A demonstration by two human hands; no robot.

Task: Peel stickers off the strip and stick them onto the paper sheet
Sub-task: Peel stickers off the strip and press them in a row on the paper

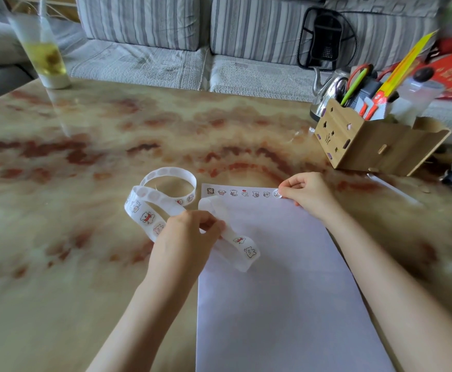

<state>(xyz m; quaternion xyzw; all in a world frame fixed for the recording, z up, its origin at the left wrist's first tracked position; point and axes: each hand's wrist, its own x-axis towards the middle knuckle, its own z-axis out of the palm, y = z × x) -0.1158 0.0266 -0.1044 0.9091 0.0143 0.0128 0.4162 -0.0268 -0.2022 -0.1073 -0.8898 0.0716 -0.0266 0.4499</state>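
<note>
A white paper sheet (281, 277) lies on the marble table in front of me. Several small cartoon stickers (234, 193) run in a row along its top edge. My right hand (304, 190) pinches a round sticker (277, 194) at the top right corner of the sheet, at the end of that row. My left hand (190, 232) grips the curled white sticker strip (149, 208), which loops over the table to the left and hangs over the sheet's left edge with more stickers on it.
A wooden organiser (367, 140) with pens and scissors stands at the right, with a metal kettle (326, 95) behind it. A tall glass of yellow drink (43, 52) stands at the far left. A striped sofa (192, 36) runs behind the table.
</note>
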